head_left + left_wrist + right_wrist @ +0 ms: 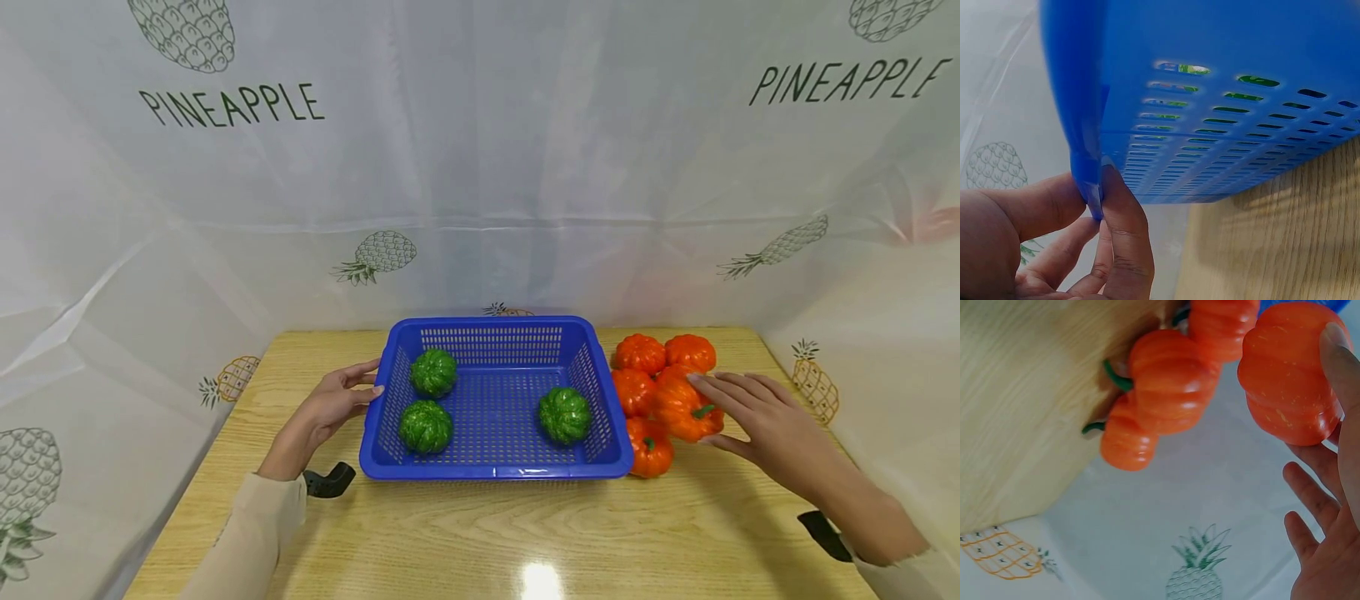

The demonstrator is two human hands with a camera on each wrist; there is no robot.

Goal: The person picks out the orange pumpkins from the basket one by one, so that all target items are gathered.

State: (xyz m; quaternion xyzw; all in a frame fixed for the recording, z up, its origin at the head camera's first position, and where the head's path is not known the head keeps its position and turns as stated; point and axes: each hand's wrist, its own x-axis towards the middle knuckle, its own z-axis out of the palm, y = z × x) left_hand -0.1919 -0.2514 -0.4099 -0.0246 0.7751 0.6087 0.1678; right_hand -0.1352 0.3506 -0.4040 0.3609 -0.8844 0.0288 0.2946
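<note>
A blue plastic basket (495,472) stands on the table, its walls and base full of slots. My left hand (341,400) pinches its left rim between thumb and fingers; the left wrist view shows this grip on the rim (1088,169) up close. Inside lie three green toy pumpkins: one at the back left (433,372), one at the front left (425,427) and one at the right (565,415). To the basket's right, my right hand (772,425) holds an orange toy pumpkin (1288,375) between thumb and fingers, raised above the others. Its green stem shows in the head view.
Several more orange pumpkins (640,354) cluster against the basket's right side, one (649,447) at the front corner. The wooden table (450,533) extends in front. A white sheet (480,167) with pineapple prints hangs behind and at both sides.
</note>
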